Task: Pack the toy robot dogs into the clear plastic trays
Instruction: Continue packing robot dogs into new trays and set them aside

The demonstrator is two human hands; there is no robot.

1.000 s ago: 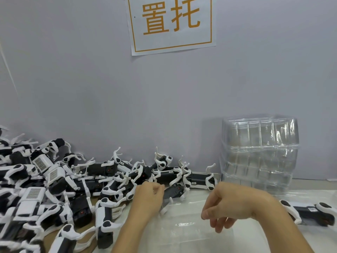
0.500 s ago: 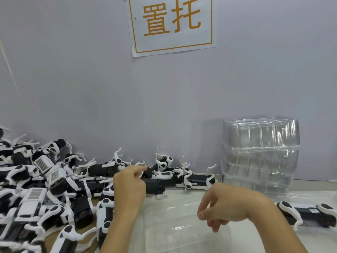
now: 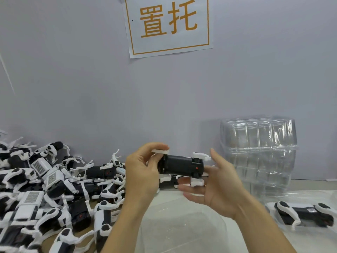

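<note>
Grey wall (image 3: 73, 79) at the back w/ a white paper sign (image 3: 168, 26) taped up, orange characters inside an orange border. Below it runs the surface (image 3: 310, 187), pale on the right.

Left side: big heap of toy robot dogs (image 3: 45, 194), black & white, legs sticking out every which way, some showing grilled white panels. Heap reaches from the left edge to approx the middle, right up against the wall.

Centre, lifted above the surface: held dog (image 3: 181, 165), black body lying roughly level, white legs at both ends. Left hand (image 3: 144, 172) grips its left end, thumb & fingers curled round, fingertips on a white leg piece at top. Right hand (image 3: 217, 187) is at the other end, palm facing the dog, fingers spread and mostly straight; they touch or nearly touch the white leg bits at that end – can't tell if it really grips, some blur there.

Under the hands a clear plastic tray (image 3: 182, 225) lies flat on the surface, hard to make out, glare only; can't tell its compartments.

Right, against the wall: stack of clear trays (image 3: 259, 154), several high, ribbed pockets visible.

Front right, near the stack but apart from it: packed dog (image 3: 306, 213) lying on its side in clear plastic, black body, white legs, small label on it.
</note>
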